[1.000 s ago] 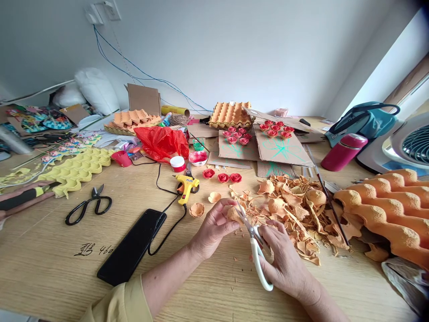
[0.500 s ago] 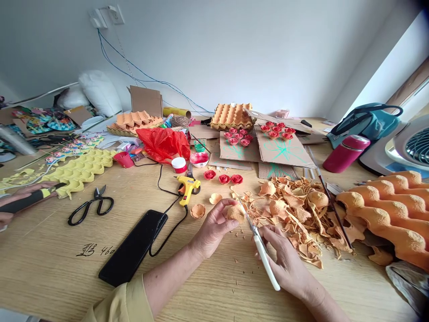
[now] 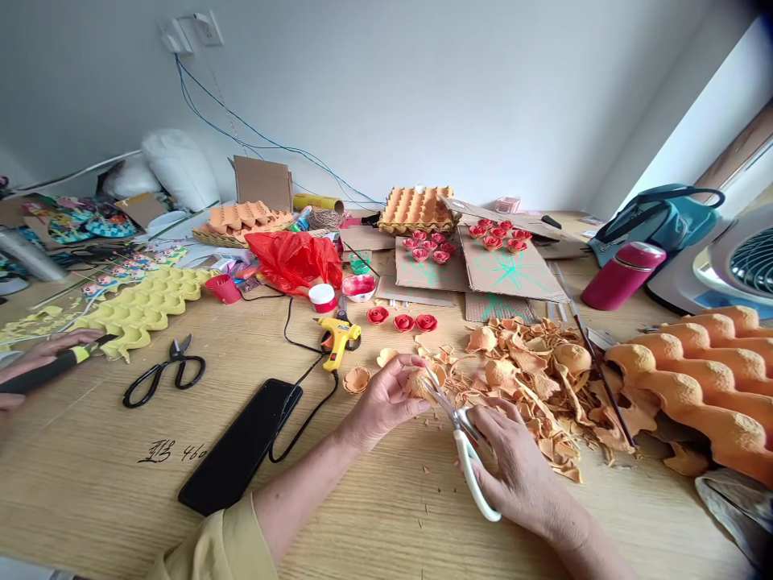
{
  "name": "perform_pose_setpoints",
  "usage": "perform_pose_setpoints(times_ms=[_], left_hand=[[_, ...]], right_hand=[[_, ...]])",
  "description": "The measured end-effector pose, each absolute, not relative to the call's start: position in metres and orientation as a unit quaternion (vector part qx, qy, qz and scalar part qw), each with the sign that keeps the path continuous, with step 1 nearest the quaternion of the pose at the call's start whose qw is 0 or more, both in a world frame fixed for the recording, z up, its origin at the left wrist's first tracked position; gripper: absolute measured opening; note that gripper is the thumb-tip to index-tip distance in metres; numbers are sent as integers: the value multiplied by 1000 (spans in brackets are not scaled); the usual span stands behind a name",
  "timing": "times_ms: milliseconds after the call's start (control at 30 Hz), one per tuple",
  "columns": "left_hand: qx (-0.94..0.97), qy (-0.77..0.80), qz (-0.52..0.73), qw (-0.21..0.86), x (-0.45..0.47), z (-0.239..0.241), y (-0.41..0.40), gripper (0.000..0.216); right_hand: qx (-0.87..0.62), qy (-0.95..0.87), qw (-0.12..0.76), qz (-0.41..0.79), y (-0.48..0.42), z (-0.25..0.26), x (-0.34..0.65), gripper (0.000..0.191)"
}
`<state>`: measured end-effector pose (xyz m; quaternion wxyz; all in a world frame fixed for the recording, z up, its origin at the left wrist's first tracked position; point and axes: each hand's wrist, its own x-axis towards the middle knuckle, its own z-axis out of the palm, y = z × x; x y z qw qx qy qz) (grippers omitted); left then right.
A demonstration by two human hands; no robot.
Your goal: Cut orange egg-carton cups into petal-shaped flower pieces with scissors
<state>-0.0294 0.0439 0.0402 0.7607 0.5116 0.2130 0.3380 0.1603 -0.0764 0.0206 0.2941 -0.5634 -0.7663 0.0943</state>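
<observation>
Between the thumb and fingers of my left hand (image 3: 385,407) is an orange egg-carton cup (image 3: 419,384), its rounded side toward me. My right hand (image 3: 513,459) grips white-handled scissors (image 3: 473,475), whose parted blades reach the cup's right edge. Just left of the cup lie a cut petal-edged cup (image 3: 357,379) and another partly hidden behind my fingers. Beyond them sit several red paper roses (image 3: 403,323). A heap of orange carton scraps (image 3: 531,379) spreads to the right of my hands.
A yellow glue gun (image 3: 339,342), black scissors (image 3: 164,372) and a phone (image 3: 238,447) lie to the left. At far left, another person's hand (image 3: 51,350) holds a black-handled cutter at a yellow egg tray (image 3: 145,310). An orange egg tray (image 3: 706,379) and pink bottle (image 3: 625,276) stand right.
The scissors' blades and handles have spread apart, and the blades have come over the cup's edge. My left hand has shifted slightly left with the cup.
</observation>
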Motion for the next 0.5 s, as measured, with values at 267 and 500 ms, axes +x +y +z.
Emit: perform_pose_setpoints(times_ms=[267, 500], left_hand=[[510, 205, 324, 770, -31, 41, 48, 52], [511, 201, 317, 773, -32, 40, 50, 51]], right_hand=[[-566, -771, 282, 76, -77, 19, 161, 20], [-560, -770, 290, 92, -79, 22, 159, 19]])
